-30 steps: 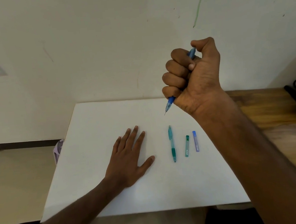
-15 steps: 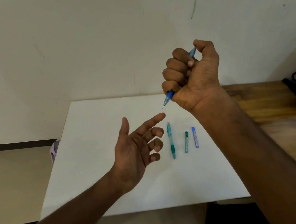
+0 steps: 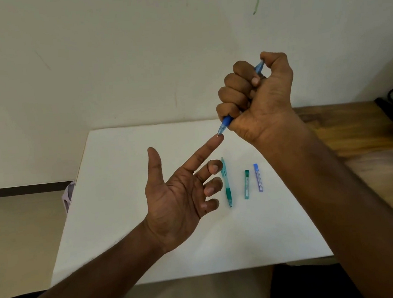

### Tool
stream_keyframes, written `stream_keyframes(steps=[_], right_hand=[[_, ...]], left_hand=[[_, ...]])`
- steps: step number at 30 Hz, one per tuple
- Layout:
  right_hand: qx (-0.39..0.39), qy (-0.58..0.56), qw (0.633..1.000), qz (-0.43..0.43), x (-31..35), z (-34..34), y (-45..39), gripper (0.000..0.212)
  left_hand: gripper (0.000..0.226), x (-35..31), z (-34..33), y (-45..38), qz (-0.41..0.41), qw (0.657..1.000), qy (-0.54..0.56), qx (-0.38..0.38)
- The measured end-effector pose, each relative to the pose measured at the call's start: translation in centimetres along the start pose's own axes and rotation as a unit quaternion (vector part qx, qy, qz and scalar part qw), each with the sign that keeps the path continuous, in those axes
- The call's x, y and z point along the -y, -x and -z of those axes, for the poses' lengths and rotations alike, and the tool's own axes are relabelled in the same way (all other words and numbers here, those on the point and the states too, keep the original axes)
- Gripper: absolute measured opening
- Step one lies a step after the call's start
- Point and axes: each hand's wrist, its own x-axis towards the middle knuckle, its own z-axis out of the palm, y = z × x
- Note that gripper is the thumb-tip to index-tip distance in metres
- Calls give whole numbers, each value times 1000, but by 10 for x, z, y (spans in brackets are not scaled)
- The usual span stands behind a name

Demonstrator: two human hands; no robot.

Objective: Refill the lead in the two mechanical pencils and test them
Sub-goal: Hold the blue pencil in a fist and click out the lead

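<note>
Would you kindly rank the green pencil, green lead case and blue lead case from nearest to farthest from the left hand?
1. Green pencil, just right of the left hand fingertips.
2. Green lead case, further right.
3. Blue lead case, rightmost.

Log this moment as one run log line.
right hand: grips blue pencil | left hand: open, forefinger at tip | green pencil: on white board
</note>
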Motion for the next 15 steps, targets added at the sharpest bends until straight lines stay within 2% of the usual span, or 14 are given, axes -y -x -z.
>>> stream_keyframes(steps=[11,15], right_hand=[[0,12,1000,13,1,2,-2,56],[4,-1,1000,-2,-2,3,-3,60]], left_hand=[[104,6,0,0,1,1000,16,7],[104,6,7,-1,-3,1000,16,12]])
